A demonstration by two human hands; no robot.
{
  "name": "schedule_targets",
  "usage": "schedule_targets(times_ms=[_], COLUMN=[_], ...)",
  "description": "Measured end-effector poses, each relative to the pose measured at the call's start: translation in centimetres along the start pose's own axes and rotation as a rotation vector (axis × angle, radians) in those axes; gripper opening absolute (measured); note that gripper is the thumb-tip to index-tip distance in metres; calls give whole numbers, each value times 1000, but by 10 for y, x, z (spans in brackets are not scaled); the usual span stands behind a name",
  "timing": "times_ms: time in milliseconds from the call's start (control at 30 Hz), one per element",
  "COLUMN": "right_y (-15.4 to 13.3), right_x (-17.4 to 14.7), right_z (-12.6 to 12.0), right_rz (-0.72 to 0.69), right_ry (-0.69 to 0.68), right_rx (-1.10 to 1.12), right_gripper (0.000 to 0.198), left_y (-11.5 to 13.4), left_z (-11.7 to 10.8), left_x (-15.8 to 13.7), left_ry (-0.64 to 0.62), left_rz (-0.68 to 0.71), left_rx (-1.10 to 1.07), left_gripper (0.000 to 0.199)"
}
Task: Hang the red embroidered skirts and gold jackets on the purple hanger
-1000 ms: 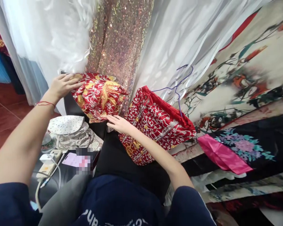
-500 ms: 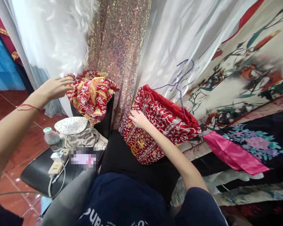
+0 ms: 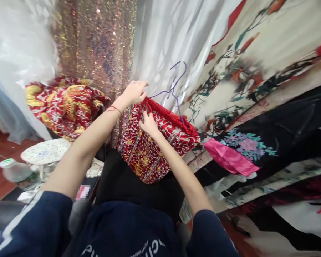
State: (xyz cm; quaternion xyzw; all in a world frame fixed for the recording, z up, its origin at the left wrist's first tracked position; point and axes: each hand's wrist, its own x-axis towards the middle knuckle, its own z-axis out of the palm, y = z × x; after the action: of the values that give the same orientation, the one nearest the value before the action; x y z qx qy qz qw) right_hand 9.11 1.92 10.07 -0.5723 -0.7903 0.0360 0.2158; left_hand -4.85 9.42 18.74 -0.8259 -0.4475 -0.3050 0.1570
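Note:
A red embroidered garment (image 3: 149, 150) with silver and gold patterning lies across my lap. Its plain red top edge has a purple wire hanger (image 3: 172, 89) in it, hook pointing up. My left hand (image 3: 136, 92), a red string on its wrist, hovers at the garment's upper left corner by the hanger's end; its fingers are slightly bent, thumb apart. Just below, my right hand (image 3: 149, 124) rests on the embroidered front with fingers spread. Another red and gold embroidered cloth (image 3: 69, 107) sits bunched up on the left.
A capped plastic bottle (image 3: 17, 173) and a white patterned oval piece (image 3: 44, 151) stand at lower left. Sequined fabric (image 3: 96, 39) and a white curtain (image 3: 160, 39) hang ahead. Floral-printed cloth (image 3: 246, 78) and a pink fabric strip (image 3: 230, 157) are on the right.
My left hand has left the bunched red cloth and moved right to the garment's upper corner. My right hand stays on the garment, its fingers now spread. The view has turned right.

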Motion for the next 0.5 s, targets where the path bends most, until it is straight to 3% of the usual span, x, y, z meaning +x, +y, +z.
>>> schedule_targets(times_ms=[100,200,333,500], right_y=[13,32,45,21], right_x=[3,-9,-28,-33], right_z=[-13,-18,-9,16], right_rz=[-69,-167,-236,-71], right_ry=[-12,17,95,427], right_rx=[55,110,209,604], right_gripper=[56,54,45,17], left_y=[12,7,4,37], left_z=[42,62,56,30], left_x=[11,-3,-36,-67], left_ry=[13,39,80,82], left_rz=[-106,-97,-99,-100], left_rx=[-57,-31,-12,61], left_gripper=[47,51,59,54])
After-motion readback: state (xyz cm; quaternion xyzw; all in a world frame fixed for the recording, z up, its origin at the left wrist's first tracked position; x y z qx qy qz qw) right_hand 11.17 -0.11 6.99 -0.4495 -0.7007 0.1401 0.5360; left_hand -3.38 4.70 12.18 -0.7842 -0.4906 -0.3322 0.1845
